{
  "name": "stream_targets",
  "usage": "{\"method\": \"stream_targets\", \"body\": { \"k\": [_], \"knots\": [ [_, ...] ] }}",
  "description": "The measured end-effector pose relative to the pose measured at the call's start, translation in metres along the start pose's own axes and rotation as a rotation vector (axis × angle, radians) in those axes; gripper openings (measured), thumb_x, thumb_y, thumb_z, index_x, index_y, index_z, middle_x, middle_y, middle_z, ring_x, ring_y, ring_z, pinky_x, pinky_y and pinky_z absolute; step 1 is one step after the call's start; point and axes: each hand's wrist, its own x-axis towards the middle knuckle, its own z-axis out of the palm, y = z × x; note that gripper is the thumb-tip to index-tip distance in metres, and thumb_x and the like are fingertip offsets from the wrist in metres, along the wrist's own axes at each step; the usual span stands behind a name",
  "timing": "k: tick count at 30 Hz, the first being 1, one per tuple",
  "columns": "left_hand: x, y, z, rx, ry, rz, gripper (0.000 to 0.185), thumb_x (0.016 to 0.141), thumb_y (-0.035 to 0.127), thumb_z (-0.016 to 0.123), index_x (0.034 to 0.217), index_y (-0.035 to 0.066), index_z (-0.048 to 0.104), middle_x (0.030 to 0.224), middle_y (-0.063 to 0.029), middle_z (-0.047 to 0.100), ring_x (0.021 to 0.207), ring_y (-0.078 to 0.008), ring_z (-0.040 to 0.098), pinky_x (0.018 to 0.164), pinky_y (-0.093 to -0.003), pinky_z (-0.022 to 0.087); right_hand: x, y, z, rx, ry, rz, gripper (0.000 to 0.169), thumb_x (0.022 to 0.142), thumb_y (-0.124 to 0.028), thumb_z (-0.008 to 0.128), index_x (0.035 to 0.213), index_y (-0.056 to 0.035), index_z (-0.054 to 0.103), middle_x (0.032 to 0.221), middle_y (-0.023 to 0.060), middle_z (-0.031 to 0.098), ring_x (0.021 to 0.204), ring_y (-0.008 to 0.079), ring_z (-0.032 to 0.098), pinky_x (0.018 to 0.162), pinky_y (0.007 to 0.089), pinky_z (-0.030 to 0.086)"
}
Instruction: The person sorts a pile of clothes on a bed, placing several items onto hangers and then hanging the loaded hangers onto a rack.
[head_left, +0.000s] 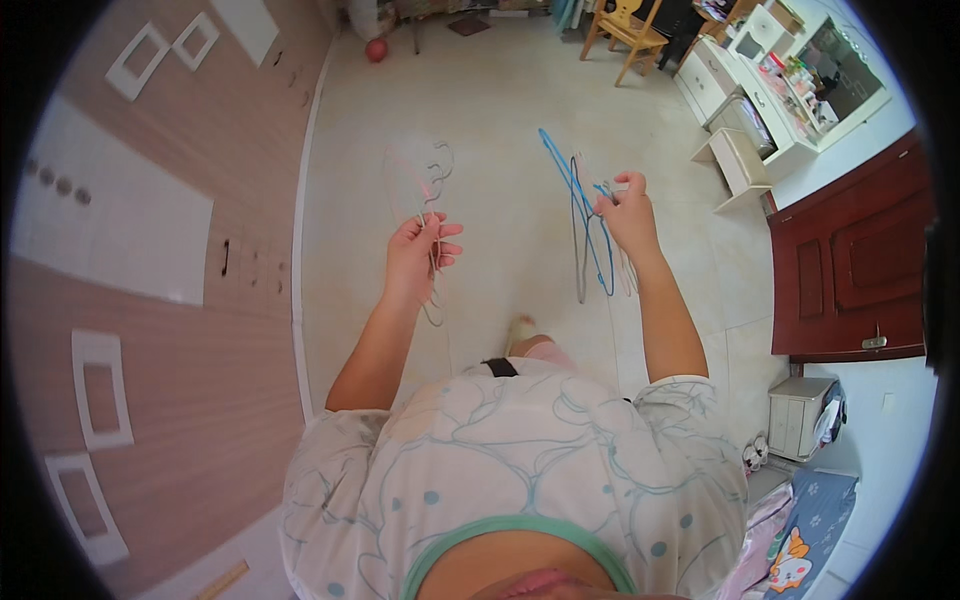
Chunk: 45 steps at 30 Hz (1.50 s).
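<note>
My left hand (426, 251) is closed around several thin clothes hangers (435, 298), grey and pale pink, whose hooks rise above the fingers. To the right, my right hand (628, 206) grips another bunch near the hooks. In that bunch a bright blue hanger (555, 156) and a dark grey hanger (581, 277) hang down, along with pale ones partly hidden behind my wrist. Both bunches are held apart over the tiled floor in front of my body. Exact numbers and the hooks under my right fingers cannot be made out.
A wardrobe (187, 360) lines the left side. At the upper right stand a wooden chair (626, 34), a white dressing table (757, 90) and a stool (731, 165). A dark red door (847, 262) and a small cabinet (799, 420) are at right. A red ball (376, 50) lies far ahead.
</note>
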Motion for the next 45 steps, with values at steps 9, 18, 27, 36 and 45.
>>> {"method": "stream_targets", "body": {
  "k": [9, 18, 27, 36, 45],
  "knots": [
    [0.211, 0.0, 0.116, 0.008, -0.159, -0.079, 0.022, 0.092, 0.019, 0.051, 0.105, 0.002, 0.056, 0.085, -0.0095, 0.065, 0.06, -0.0127, 0.06, 0.054, -0.0245, 0.05, 0.227, 0.002, 0.017, 0.94, -0.184, -0.025, 0.032, 0.082, -0.009, 0.063, 0.11, -0.003, 0.048, 0.081, 0.0046, 0.06, 0.067, 0.0086, 0.052, 0.061, 0.0203, 0.042],
    [0.4, 0.032, 0.194, -0.016, -0.176, -0.1, 0.021, 0.091, 0.019, 0.053, 0.102, 0.002, 0.06, 0.079, -0.006, 0.062, 0.061, -0.0125, 0.058, 0.058, -0.0254, 0.05, 0.422, -0.048, 0.064, 0.875, -0.154, -0.061, 0.034, 0.082, -0.008, 0.063, 0.111, -0.0012, 0.046, 0.08, 0.0053, 0.061, 0.074, 0.0092, 0.057, 0.063, 0.0223, 0.045],
    [0.628, 0.103, 0.187, -0.048, -0.089, 0.091, 0.029, 0.092, 0.023, 0.048, 0.11, 0.003, 0.057, 0.061, 0.0016, 0.05, 0.046, -0.0059, 0.038, 0.042, -0.0201, 0.028, 0.653, -0.045, 0.094, 1.077, -0.059, -0.064, 0.026, 0.086, -0.007, 0.056, 0.109, -0.0021, 0.044, 0.085, 0.0104, 0.061, 0.067, 0.0115, 0.053, 0.068, 0.0241, 0.045],
    [0.86, 0.17, 0.265, 0.027, -0.254, 0.098, 0.016, 0.094, 0.017, 0.045, 0.1, 0.006, 0.055, 0.055, 0.0051, 0.038, 0.045, -0.0039, 0.032, 0.041, -0.0199, 0.023, 0.862, -0.068, 0.109, 1.112, -0.107, -0.151, 0.033, 0.087, -0.012, 0.059, 0.113, -0.0035, 0.04, 0.097, 0.0112, 0.063, 0.073, 0.0073, 0.052, 0.07, 0.0212, 0.043],
    [1.062, 0.193, 0.334, -0.001, -0.285, 0.144, 0.018, 0.095, 0.02, 0.042, 0.088, 0.009, 0.054, 0.05, 0.002, 0.04, 0.041, -0.0071, 0.034, 0.037, -0.022, 0.023, 1.096, -0.024, 0.116, 0.939, -0.053, -0.241, 0.044, 0.081, -0.011, 0.068, 0.112, -0.0037, 0.039, 0.09, 0.0034, 0.057, 0.08, 0.0072, 0.052, 0.068, 0.0203, 0.043]
  ]
}}
